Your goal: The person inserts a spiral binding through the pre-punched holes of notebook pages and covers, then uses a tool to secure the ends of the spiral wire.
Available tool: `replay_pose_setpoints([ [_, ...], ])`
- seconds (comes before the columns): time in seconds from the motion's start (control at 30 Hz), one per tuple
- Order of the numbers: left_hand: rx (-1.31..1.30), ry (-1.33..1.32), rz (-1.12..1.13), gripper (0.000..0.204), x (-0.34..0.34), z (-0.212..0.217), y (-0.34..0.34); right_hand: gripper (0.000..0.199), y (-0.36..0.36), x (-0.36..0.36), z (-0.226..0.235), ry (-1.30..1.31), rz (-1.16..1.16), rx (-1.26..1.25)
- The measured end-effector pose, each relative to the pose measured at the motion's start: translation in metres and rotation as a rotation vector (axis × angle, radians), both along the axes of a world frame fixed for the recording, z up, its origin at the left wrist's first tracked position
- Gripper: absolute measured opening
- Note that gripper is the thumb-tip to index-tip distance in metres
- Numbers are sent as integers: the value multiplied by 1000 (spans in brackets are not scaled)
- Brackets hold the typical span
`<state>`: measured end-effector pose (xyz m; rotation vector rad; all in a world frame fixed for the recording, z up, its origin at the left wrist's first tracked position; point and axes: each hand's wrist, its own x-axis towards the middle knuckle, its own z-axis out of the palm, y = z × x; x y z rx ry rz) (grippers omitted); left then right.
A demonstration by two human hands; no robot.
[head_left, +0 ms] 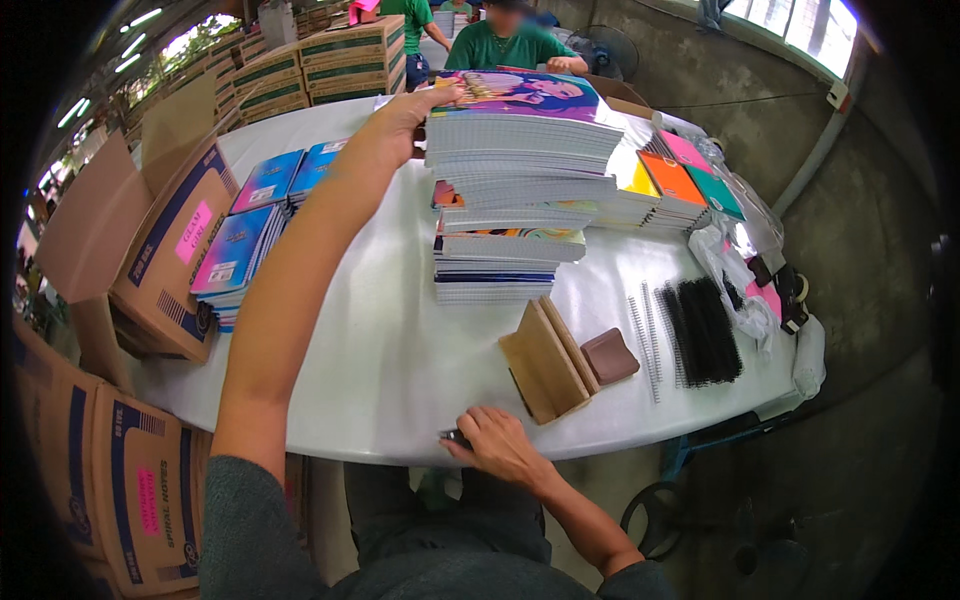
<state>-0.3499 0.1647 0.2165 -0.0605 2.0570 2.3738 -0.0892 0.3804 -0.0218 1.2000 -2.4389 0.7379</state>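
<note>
A tall stack of notebooks (pixel 520 160) stands on the white-covered table, with a purple illustrated cover on top and layered page edges facing me. My left hand (pixel 418 108) reaches far across to the stack's upper left corner, its fingers closed over the edge of the top notebook (pixel 545 92). Close to the table's near edge, my right hand (pixel 492 443) is closed around a small dark tool (pixel 455 438); most of it is hidden by the fingers. Ahead of that hand sits a brown cardboard holder (pixel 545 362) with a small brown tray (pixel 610 357) beside it.
Black spiral wires (pixel 703 333) lie on the right, near colourful notebooks (pixel 680 180) and plastic bags. Blue notebooks (pixel 240 250) are piled at left beside an open carton (pixel 165 255). More cartons (pixel 140 490) stand lower left. A person in green (pixel 500 45) is across the table (pixel 350 390).
</note>
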Motion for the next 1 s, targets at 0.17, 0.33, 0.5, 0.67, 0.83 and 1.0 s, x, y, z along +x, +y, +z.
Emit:
replay_pose_setpoints([
  [0.17, -59, -91, 13, 51, 5, 7, -16, 11, 75, -12, 104, 196, -285, -544],
  [0.33, 52, -75, -108, 51, -23, -1, -22, 34, 133, -161, 79, 63, -759, -45],
  [0.5, 32, -77, -35, 50, 0, 12, 3, 32, 161, -208, 9, 142, -592, 248],
  [0.67, -35, -87, -56, 47, 0, 10, -8, 48, 123, -150, 59, -373, -375, -154],
  [0.83, -142, -100, -6, 43, -7, 13, -18, 65, 74, -79, 79, -442, -293, 120],
  [1.0, -287, 102, -16, 35, 2, 15, -11, 66, 41, -76, 99, -552, 97, 126],
])
